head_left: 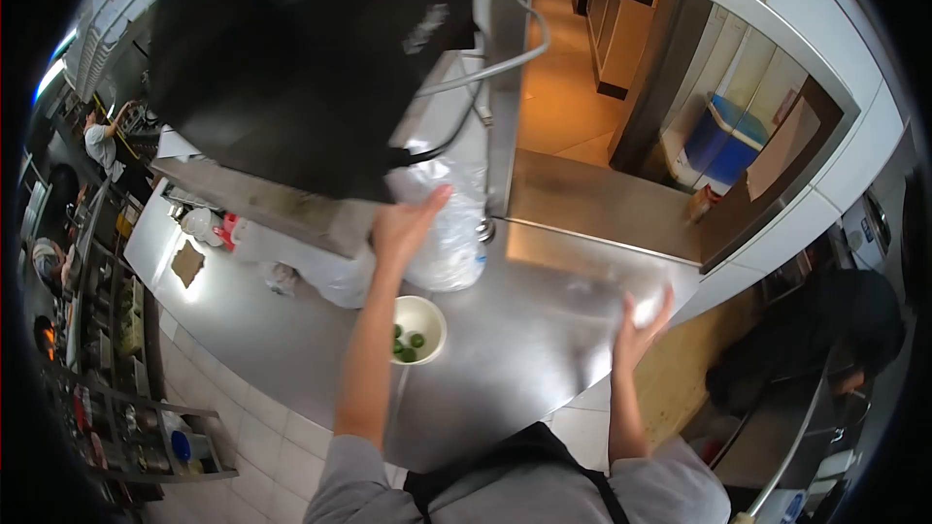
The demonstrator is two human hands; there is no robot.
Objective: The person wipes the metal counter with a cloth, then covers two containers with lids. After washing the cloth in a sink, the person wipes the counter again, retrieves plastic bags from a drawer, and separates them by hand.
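My left hand (408, 230) is raised over the steel counter (529, 330), thumb stretched out and the other fingers partly hidden near the lower edge of a large black device (291, 68) with cables. Right behind that hand stands a clear plastic bag (449, 257) with pale contents. Below my left forearm, a cream bowl (433, 325) holds several green limes (410, 353). Over the right end of the counter, my right hand (641, 327) is open with fingers spread and nothing in it.
A steel-framed pass-through window (602, 196) opens ahead, with a blue-and-white container (723, 141) beyond it. A brown cloth (187, 263) lies on the counter's left part. One person (102, 146) stands far left; another in dark clothes (815, 340) bends at right.
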